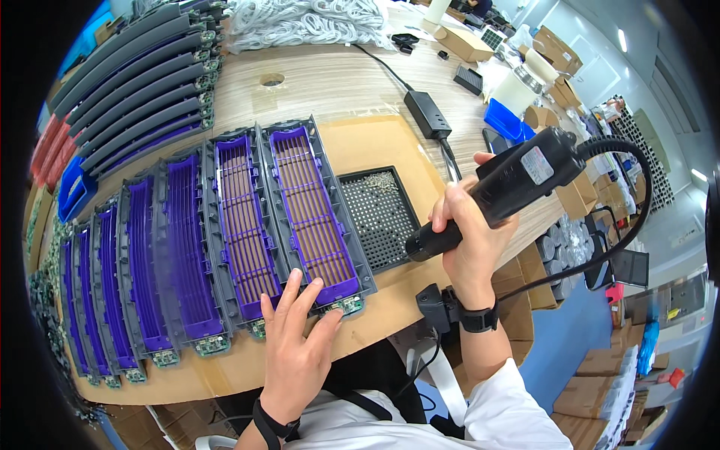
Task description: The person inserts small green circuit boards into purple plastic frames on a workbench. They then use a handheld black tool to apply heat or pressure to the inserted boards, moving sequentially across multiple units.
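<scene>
My right hand (474, 247) is wrapped round a black corded electric screwdriver (517, 176). The tool slants down to the left, its nose close to the right edge of a black screw tray (371, 232) full of small holes. Loose small screws (379, 182) are heaped at the tray's far end. My left hand (296, 349) has its fingers spread at the near end of the rightmost grey and purple slatted frame (311, 199), by a small green circuit board (341, 307). Left of it lies another slatted frame (244, 225), then several similar ones with deeper purple inserts (187, 247).
Grey curved parts (135, 82) are stacked at the far left, near a blue bin (75, 187). Bundled white cables (307, 22) lie at the back. A black power adapter (426, 114) sits right of the cardboard sheet (375, 139). The screwdriver's cord (637, 217) loops on the right.
</scene>
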Demonstrator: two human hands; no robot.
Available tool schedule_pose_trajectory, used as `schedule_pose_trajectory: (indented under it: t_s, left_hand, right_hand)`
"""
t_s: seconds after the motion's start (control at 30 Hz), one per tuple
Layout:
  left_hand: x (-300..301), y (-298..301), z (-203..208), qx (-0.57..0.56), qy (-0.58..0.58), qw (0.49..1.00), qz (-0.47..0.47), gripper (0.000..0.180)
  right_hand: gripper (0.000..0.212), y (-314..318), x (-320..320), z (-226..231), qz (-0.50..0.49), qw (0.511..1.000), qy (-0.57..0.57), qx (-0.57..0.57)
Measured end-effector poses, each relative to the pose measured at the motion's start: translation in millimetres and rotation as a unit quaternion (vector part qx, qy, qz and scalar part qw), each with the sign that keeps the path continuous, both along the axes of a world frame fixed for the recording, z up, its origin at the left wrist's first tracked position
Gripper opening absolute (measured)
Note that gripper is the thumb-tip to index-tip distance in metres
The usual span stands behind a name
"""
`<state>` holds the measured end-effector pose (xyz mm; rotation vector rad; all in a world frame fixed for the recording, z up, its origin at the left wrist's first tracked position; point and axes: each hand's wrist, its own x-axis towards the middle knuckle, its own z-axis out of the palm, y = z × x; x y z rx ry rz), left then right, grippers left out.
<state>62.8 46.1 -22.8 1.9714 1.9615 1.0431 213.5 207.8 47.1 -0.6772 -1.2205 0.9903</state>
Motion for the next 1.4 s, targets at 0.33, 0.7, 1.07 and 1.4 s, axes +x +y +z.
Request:
schedule_pose_trajectory:
  t_s: [0.33, 0.7, 1.07, 1.4]
  left_hand:
    - [2, 1, 0, 0.01, 0.004, 1.0, 0.011, 0.012]
    - [1, 1, -3, 0.018, -0.001, 1.0, 0.0, 0.015]
    - [1, 0, -2, 0.026, -0.004, 1.0, 0.004, 0.016]
    - [1, 1, -3, 0.029, -0.006, 1.0, 0.012, 0.017]
  right_hand:
    - [0.05, -2, 19, -11, 0.173, 0.982, -0.049, 0.05]
    - [0.051, -22, 14, 11, 0.146, 0.979, 0.004, 0.139]
    - [0.053, -61, -3, 1, 0.226, 0.968, 0.058, 0.086]
    - [0.054, -63, -5, -8, 0.244, 0.966, 0.034, 0.078]
